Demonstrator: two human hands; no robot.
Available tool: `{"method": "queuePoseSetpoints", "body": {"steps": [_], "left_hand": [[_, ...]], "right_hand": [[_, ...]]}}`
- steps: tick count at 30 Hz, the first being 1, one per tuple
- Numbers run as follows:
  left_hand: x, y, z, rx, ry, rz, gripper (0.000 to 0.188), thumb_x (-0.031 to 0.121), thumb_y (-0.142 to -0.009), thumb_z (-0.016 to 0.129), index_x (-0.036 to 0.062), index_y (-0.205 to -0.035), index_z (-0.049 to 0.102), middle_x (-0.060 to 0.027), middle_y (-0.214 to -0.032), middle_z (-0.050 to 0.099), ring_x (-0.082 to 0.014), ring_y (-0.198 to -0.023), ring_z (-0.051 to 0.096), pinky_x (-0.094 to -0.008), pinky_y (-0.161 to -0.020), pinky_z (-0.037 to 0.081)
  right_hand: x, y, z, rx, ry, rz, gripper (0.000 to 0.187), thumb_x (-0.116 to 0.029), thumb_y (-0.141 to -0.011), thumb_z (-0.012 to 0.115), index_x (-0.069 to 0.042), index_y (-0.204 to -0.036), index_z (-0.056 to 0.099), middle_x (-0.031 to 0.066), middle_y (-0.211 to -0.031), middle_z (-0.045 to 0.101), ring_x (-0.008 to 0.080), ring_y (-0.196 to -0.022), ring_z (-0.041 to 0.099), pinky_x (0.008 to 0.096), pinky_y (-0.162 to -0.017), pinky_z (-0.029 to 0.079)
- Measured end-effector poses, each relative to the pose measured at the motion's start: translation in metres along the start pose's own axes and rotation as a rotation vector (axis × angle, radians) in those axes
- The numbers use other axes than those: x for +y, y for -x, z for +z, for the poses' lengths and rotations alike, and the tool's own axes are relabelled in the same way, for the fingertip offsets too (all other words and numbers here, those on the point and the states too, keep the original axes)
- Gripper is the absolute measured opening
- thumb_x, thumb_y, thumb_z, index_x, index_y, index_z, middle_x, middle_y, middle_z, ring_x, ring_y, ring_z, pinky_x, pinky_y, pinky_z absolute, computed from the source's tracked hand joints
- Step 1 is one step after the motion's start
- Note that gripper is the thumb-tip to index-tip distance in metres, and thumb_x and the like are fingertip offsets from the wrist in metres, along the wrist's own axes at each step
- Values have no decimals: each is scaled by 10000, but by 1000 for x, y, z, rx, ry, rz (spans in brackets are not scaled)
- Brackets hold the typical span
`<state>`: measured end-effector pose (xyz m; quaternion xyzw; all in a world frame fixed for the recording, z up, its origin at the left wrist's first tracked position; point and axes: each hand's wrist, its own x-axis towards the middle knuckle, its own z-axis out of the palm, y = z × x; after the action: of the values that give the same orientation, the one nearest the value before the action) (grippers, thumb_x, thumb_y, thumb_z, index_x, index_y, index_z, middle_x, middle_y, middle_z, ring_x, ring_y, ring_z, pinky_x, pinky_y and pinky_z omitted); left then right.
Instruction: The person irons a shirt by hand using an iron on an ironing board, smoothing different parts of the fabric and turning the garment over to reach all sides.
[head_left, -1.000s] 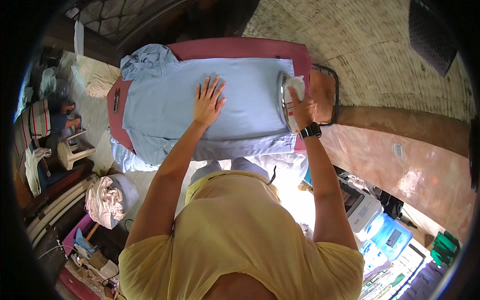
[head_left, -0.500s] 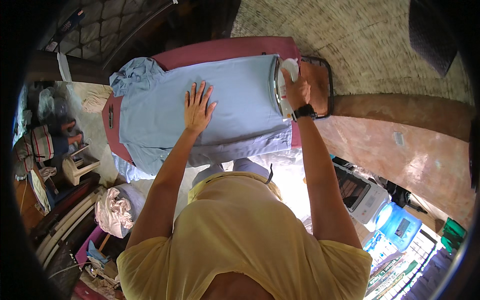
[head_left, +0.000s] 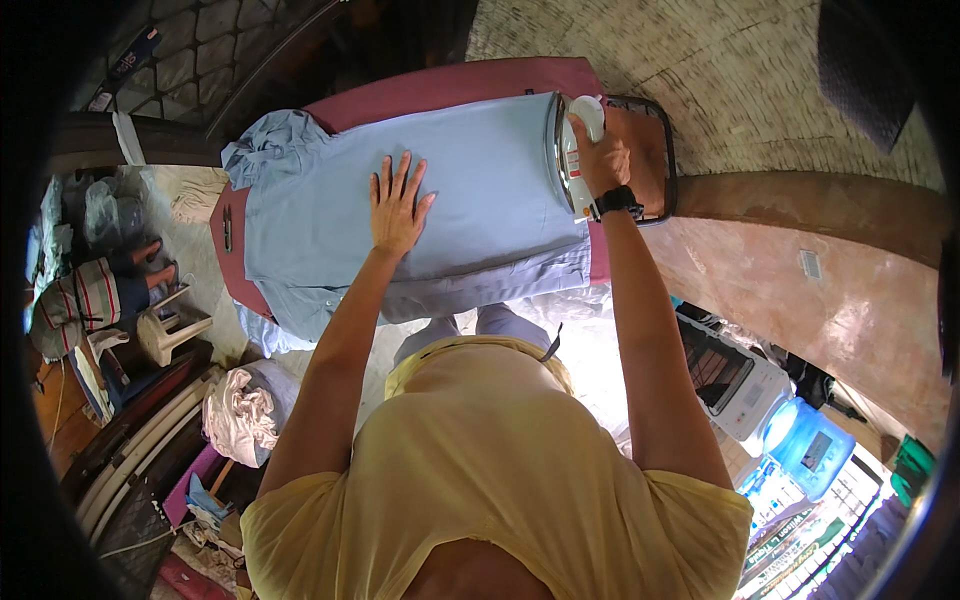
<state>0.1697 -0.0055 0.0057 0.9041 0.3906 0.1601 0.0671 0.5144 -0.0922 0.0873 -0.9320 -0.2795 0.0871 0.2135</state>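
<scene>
A light blue shirt (head_left: 470,160) lies spread over a maroon ironing board (head_left: 480,80), its far left part bunched up. My left hand (head_left: 400,210) rests flat on the middle of the cloth with its fingers spread. At the shirt's right edge, my right hand (head_left: 600,165) is closed round the handle of a white and silver clothes iron (head_left: 564,165). The iron stands on the cloth, pointing along the edge, and its soleplate is hidden underneath. A black watch (head_left: 616,202) is on my right wrist.
Beyond the board's right end is a dark metal frame (head_left: 668,160) with a brown panel. A low wall (head_left: 790,260) runs off to the right. A plastic stool (head_left: 165,335) and a person's feet (head_left: 155,275) are at left. Bundled cloth (head_left: 240,415) sits lower left, a blue water jug (head_left: 815,445) lower right.
The whole view has shifted slightly. Against the shirt and board, my left hand and the iron in my right hand show no clear movement.
</scene>
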Motion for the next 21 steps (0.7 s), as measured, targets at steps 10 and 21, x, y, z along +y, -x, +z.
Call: {"method": "queuePoseSetpoints", "body": {"steps": [10,21], "left_hand": [[1,0,1,18,5,5,582,466,-1014,442,241,-1542,344,-43,-1626,250,-358,-1490,200,-571,-1187,171],[0,1,3,-15,-39,7,609,490,-1014,428,243,-1556,303,-40,-1634,224,-351,-1499,175,-563,-1197,158]], "right_hand": [[-11,3,-10,55,11,39,797,-812,-753,588,-45,-894,751,207,-842,727,421,-857,707,486,-754,571],[0,8,-10,18,-39,66,836,-823,-741,590,-17,-902,747,236,-813,713,426,-833,705,498,-747,567]]}}
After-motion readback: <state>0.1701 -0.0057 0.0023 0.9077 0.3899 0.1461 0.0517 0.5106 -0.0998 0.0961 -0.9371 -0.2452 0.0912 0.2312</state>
